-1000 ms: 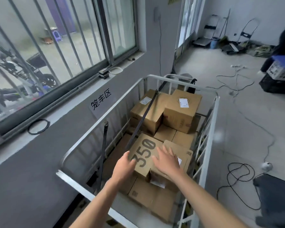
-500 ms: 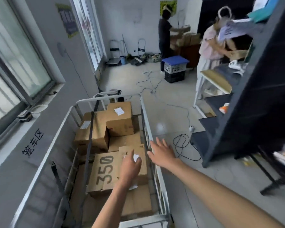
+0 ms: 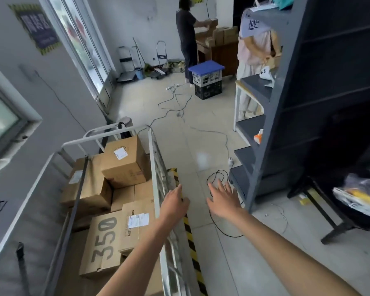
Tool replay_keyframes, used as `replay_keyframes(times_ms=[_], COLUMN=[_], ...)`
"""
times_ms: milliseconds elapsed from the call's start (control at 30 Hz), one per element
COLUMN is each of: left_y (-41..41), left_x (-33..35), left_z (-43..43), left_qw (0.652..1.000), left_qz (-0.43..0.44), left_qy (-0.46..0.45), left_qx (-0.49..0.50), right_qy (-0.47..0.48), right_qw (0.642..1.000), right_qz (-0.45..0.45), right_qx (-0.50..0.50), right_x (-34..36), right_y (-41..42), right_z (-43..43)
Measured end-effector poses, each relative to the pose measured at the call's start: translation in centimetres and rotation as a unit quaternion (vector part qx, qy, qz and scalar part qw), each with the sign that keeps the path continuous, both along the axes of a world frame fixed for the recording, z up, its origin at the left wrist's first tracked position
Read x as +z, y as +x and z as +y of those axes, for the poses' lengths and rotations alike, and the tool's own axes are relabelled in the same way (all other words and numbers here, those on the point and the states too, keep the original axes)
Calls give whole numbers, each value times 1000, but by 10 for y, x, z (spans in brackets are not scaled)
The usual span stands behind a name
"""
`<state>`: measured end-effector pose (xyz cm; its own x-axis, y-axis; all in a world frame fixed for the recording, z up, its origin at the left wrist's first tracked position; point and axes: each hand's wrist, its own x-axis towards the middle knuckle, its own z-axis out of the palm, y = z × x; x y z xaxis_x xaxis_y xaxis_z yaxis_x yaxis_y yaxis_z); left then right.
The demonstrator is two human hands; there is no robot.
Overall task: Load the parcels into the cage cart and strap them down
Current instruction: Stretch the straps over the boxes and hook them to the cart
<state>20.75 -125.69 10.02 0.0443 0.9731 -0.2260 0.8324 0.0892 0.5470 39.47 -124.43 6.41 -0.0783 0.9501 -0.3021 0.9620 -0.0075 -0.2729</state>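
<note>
While parcels (image 3: 124, 165) sat wedged tight against shifting in the cage cart (image 3: 153, 167), left hand (image 3: 174, 202) and right hand (image 3: 223, 199) hovered outside, fingers (image 3: 220, 185) released.

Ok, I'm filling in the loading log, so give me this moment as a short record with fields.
cage cart: loaded with stacked cardboard parcels
350 box: lies flat on top, near end
strap: dark, runs across the left-hand parcels
left hand: open, empty, above the striped floor tape beside the cage cart
right hand: open, empty, over bare floor
</note>
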Motion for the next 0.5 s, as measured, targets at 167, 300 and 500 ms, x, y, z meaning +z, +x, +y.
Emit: replay_keyframes(times_ms=[167,300,500], left_y=[92,156,174], left_x=[-6,-11,-19], left_z=[71,123,195], left_qw=[999,995,994], left_qz=[12,30,41], left_qy=[11,26,38], left_qx=[-33,-90,-97], right_qy=[10,23,41], right_qw=[999,996,996], right_qz=[-5,-21,-53], right_qx=[-46,-84,-63], right_x=[4,15,28], right_y=[93,151,176], right_z=[45,87,171])
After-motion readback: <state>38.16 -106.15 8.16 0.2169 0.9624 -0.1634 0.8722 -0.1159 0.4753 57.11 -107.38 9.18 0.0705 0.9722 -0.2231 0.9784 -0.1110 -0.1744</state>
